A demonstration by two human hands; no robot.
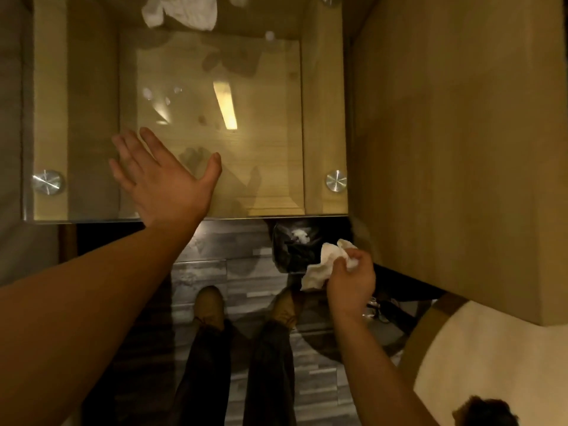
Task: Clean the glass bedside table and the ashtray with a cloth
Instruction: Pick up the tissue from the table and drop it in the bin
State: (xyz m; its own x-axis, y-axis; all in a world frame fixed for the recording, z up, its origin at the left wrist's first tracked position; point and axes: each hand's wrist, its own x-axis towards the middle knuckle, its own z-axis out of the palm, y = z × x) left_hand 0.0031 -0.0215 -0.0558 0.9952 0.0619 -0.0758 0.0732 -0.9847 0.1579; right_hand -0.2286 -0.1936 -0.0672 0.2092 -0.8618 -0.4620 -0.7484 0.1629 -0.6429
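Note:
The glass bedside table [270, 192] fills the upper middle of the head view, a clear pane on a light wooden frame with round metal caps at its corners. My left hand [163, 179] hovers open over the pane's near left part, fingers spread. Below the table's front right corner, my right hand [352, 282] is closed on a crumpled white cloth [322, 265], held just above a black-lined bin [292, 250]. A second white cloth [181, 10] lies at the far edge of the glass. I see no ashtray.
A tall wooden panel [461, 149] stands close on the right of the table. The bin holds white crumpled paper. My two brown shoes [210, 304] stand on grey plank flooring. A pale curved surface [491, 364] sits at the lower right.

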